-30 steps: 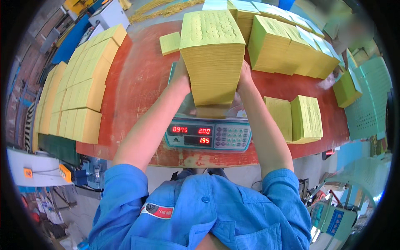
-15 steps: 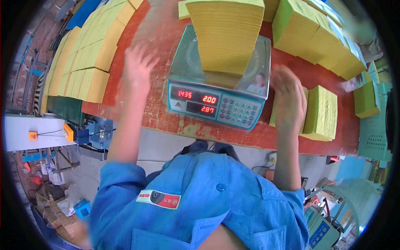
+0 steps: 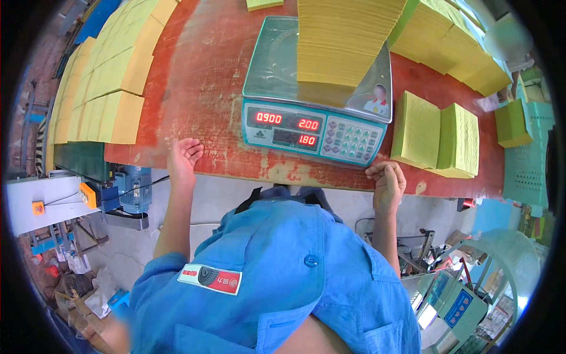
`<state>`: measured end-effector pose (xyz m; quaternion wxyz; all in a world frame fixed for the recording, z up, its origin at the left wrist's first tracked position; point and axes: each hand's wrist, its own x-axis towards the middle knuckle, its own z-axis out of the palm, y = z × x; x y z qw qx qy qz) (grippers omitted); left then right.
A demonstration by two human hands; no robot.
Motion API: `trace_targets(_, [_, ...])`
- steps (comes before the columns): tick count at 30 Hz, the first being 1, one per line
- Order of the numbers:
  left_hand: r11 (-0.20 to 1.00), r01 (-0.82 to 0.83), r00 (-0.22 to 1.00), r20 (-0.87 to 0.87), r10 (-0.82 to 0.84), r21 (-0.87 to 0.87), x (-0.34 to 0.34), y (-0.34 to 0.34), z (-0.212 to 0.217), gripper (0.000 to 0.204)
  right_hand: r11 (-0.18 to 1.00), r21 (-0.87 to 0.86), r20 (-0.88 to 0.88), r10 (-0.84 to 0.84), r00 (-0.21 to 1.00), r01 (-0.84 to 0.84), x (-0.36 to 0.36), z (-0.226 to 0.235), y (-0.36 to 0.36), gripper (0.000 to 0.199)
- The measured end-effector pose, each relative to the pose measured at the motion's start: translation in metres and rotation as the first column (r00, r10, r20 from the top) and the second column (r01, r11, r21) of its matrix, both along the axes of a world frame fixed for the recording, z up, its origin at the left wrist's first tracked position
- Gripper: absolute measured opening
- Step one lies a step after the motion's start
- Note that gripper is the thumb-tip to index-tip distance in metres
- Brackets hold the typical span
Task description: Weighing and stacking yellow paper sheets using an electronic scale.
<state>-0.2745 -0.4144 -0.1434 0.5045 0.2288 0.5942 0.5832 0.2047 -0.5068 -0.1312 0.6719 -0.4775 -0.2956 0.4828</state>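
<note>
A tall stack of yellow paper sheets [image 3: 348, 44] stands on the metal pan of a teal digital scale [image 3: 256, 121], its top cut off by the picture's upper edge. Red digits glow on the scale's front panel, left of its keypad. My left hand [image 3: 185, 158] hovers by the table's front edge, left of the scale, palm partly up, fingers loosely apart with nothing in them. Close to the scale's front right corner is my right hand [image 3: 387, 182], its fingers loosely bent and apart, with no object showing in it. Whether it touches the scale or table I cannot tell.
The red worn tabletop [image 3: 200, 94] carries rows of yellow stacks [image 3: 118, 65] on the left and more stacks [image 3: 448, 47] at the back right. Two smaller yellow-green bundles [image 3: 415, 130] sit right of the scale. A perforated green stand [image 3: 527, 171] adjoins the table's right end.
Both hands have drawn back toward my body from the sides of the scale. The right fingers have bent more. The scale's lit readout has changed, and the view has shifted slightly.
</note>
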Motion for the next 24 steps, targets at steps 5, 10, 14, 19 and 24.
trace_targets(5, [0.997,0.074,0.995,0.067,-0.075,0.014,-0.007,-0.001,0.001,0.044,0.999,0.04,0.036,0.009,0.999,-0.01,-0.001,-0.001,-0.001,0.019])
trace_targets(10, [0.996,0.092,0.993,0.07,-0.092,0.009,-0.008,0.005,0.002,0.045,0.999,0.037,0.043,-0.003,0.999,0.002,-0.004,-0.002,0.004,0.019])
trace_targets(14, [0.994,0.105,0.991,0.079,-0.104,-0.014,-0.008,0.011,0.006,0.045,0.997,0.035,0.039,-0.063,0.997,0.062,-0.006,0.003,0.006,0.019])
trace_targets(19, [0.98,0.198,0.975,0.105,-0.197,0.008,0.015,0.038,0.037,0.043,0.995,0.089,0.011,-0.054,0.999,0.053,-0.019,0.031,0.015,0.019])
trace_targets(24, [0.867,0.449,0.882,0.044,-0.468,0.216,0.091,0.095,0.142,0.049,0.983,0.151,0.106,-0.121,0.987,0.105,-0.017,0.113,0.115,0.025])
